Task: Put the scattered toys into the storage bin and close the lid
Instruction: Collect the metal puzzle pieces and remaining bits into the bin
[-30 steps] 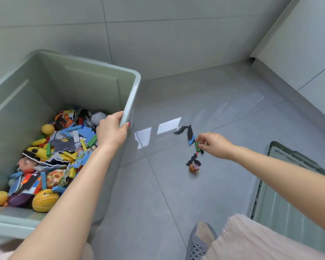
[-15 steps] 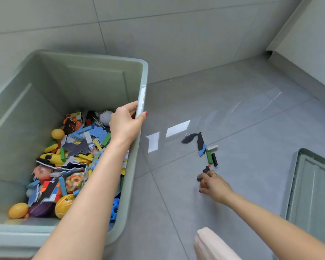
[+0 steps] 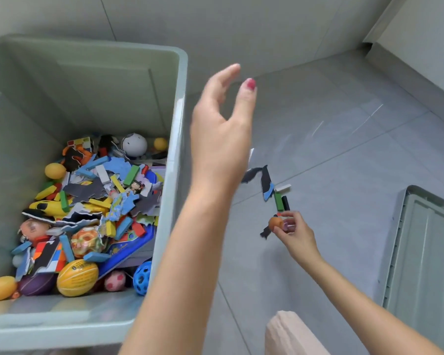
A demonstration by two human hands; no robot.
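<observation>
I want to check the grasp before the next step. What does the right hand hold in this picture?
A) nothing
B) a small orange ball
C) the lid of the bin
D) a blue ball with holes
B: the right hand pinches a small orange ball in its fingertips just above the floor, beside the scattered pieces.

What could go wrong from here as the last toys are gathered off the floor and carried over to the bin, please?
1. The right hand pinches the small orange toy only at the fingers, so it could slip and roll off.
2. The thin dark puzzle pieces and green block lie flat on the floor and may be overlooked.
3. The left hand is off the storage bin, which could shift if bumped.
</observation>
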